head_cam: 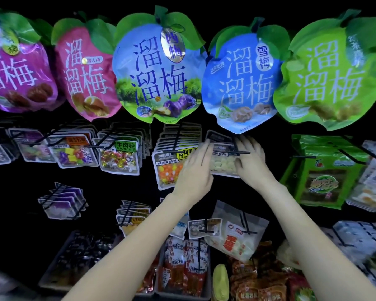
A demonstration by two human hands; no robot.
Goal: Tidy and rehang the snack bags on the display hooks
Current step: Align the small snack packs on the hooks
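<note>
Black display wall held rows of hooks. Both hands gripped 1 clear snack bag of pale yellow candies on a black hook — left hand curled round its left edge, right hand round its right — under 5 plum-shaped foil bags.

Snack bag hangs on hook, between both hands.
</note>
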